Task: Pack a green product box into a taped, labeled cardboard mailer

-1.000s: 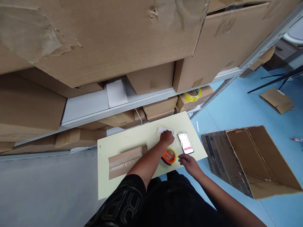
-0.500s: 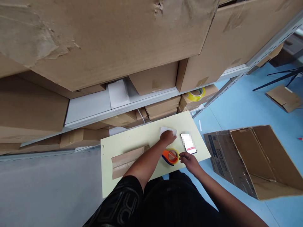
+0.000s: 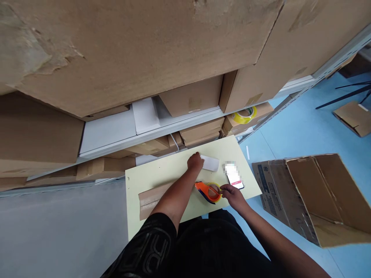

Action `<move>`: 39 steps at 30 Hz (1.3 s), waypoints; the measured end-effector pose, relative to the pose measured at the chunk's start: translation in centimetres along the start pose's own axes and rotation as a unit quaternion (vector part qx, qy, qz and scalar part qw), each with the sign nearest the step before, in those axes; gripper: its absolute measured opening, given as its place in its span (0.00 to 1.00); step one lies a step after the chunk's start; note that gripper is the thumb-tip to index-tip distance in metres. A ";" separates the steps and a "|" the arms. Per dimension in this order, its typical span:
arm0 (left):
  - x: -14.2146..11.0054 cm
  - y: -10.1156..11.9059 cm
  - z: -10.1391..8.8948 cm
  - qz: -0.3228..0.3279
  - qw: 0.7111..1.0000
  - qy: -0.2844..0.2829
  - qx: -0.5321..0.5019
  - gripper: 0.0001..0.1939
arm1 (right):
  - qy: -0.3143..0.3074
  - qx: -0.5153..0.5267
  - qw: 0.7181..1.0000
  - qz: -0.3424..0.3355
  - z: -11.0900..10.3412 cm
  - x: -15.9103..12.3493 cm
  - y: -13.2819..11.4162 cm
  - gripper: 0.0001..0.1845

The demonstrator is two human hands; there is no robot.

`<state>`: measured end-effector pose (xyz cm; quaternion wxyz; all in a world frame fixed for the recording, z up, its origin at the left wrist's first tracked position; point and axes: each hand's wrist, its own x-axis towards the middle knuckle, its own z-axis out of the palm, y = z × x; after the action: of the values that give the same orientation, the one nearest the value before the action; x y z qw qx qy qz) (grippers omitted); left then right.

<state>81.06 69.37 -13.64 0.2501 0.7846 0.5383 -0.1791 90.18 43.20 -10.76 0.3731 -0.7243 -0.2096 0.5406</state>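
Observation:
On a pale yellow board-like tabletop point(image 3: 171, 170) lies a flat white rectangular piece point(image 3: 210, 163), paper or a thin packet. My left hand point(image 3: 195, 162) is closed at its left end, fingertips at the edge. Closer to my body sits an orange and blue tape dispenser point(image 3: 207, 190) with a yellow-edged roll. My right hand point(image 3: 233, 196) has its curled fingers at the right rim of that roll; their exact grip is partly hidden. Just beyond this hand lies a phone point(image 3: 233, 175) with a lit screen. A folded brown cardboard piece point(image 3: 152, 200) lies partly under my left forearm.
Shelves point(image 3: 150, 133) packed with cardboard boxes rise behind the table, and a large carton point(image 3: 174, 42) overhangs close above. A clear yellow tape roll point(image 3: 245, 115) rests on a lower box. On the blue floor at right stands an open carton point(image 3: 275, 189).
My left hand has moved left along the white piece, from its right part to its left end, uncovering more of it. My right hand stays by the tape roll. The view has shifted slightly.

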 end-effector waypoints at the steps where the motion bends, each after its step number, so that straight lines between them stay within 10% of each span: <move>1: 0.0 -0.1 -0.1 0.005 1.000 0.000 0.004 0.17 | -0.001 -0.003 1.000 0.001 0.0 0.2 0.1 0.16; 22: -3.8 0.1 -1.7 0.143 0.988 0.028 0.057 0.18 | 0.014 -0.035 0.999 -0.012 0.2 2.1 -1.3 0.16; 32: -8.7 2.2 1.6 0.284 0.940 -0.036 -0.184 0.14 | 0.084 0.009 0.996 -0.022 0.2 7.1 -4.1 0.24; 39: -6.1 2.0 2.2 0.314 0.943 -0.006 -0.113 0.17 | 0.149 -0.015 0.987 0.052 -1.1 7.4 -2.6 0.15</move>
<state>80.70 62.88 -11.68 0.3838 0.8792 0.2802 -0.0340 93.89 49.72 -13.25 0.3608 -0.8119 -0.1214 0.4425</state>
